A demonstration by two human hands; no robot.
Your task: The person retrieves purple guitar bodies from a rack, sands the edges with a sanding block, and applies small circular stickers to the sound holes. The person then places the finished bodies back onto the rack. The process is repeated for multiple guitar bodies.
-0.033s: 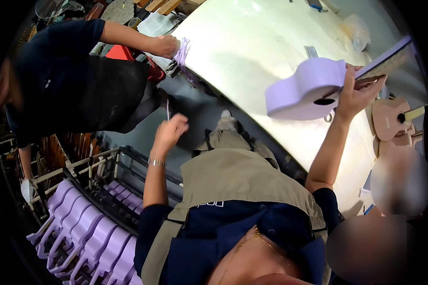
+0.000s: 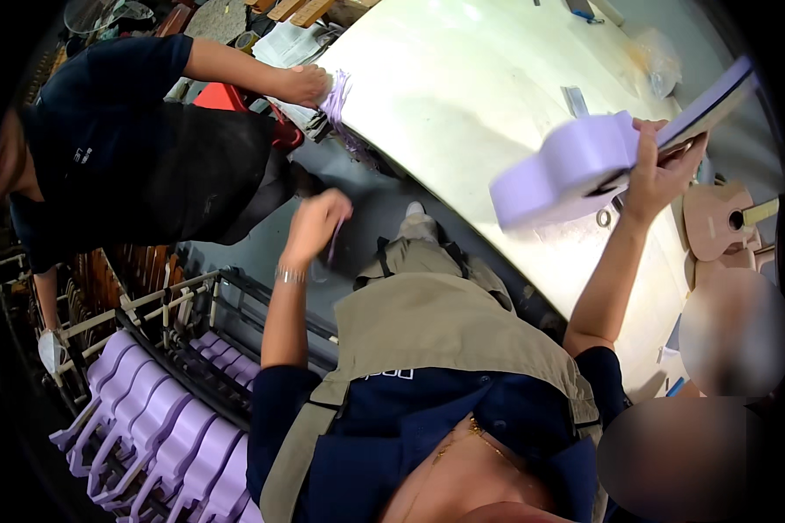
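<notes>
A light purple ukulele [image 2: 563, 166] is in my right hand [image 2: 665, 179], whose fingers wrap the neck close to the body. The body hangs over the white table, tilted so that its sound hole shows only in part. The neck points up to the far right. My left hand [image 2: 316, 228] is held up over the floor, left of the table, with its fingers closed. A thin purple strip [image 2: 334, 242], blurred, dangles from those fingers; it looks like a length of peeled tape.
Across the white table's [image 2: 462, 78] left corner hangs a bunch of purple strips [image 2: 336, 100], beside a co-worker's hand [image 2: 305, 85]. A rack of purple ukulele bodies [image 2: 157, 405] stands at lower left. An unpainted ukulele [image 2: 715, 220] lies at right, near a tape roll [image 2: 604, 218].
My left hand has shifted slightly up and right, and its strip has swung from pointing upward to hanging down. The ukulele has turned, so less of its sound hole shows.
</notes>
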